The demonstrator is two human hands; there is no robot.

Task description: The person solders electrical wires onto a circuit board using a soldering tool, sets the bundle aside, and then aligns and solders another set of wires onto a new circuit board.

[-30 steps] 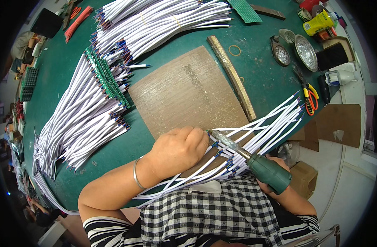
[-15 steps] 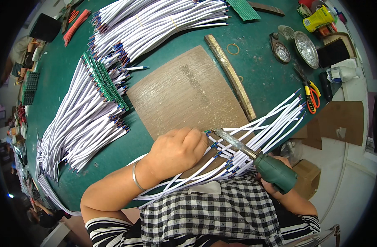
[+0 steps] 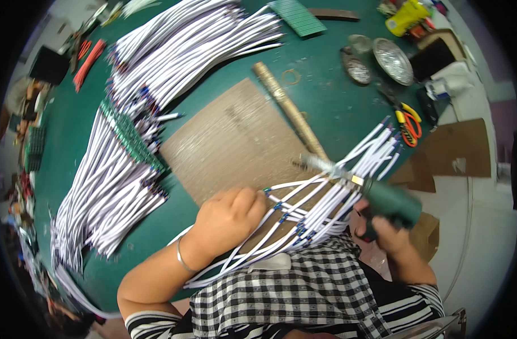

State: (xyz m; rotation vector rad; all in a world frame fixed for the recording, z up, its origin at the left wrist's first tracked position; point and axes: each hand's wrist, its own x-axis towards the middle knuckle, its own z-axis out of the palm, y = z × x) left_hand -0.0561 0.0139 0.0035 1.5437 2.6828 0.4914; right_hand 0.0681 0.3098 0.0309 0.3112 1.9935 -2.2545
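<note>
My right hand [image 3: 389,234] grips the handle of a green soldering gun [image 3: 395,202], somewhat blurred by motion. Its metal tip lies over the near right edge of a worn brown board [image 3: 230,135], apart from my left hand. My left hand [image 3: 229,217], fingers curled palm down, is closed on a white cable [image 3: 292,185] by a small blue-green end piece; the exact grip is hidden under the fingers. Several more white cables [image 3: 326,212] with blue-green joints lie across the board's near edge, below the gun and against my checked apron [image 3: 281,294].
A gold-flecked bar [image 3: 289,110] lies along the board's right side. Large bundles of white cables [image 3: 179,51] and narrow green circuit strips [image 3: 128,138] cover the left. At far right are a metal dish [image 3: 393,61], orange-and-yellow-handled pliers [image 3: 408,125] and a yellow container [image 3: 406,18].
The soldering gun has lifted away from my left fingers and swung up and to the right. My left hand stays closed near the same cable end. The whole view has shifted slightly.
</note>
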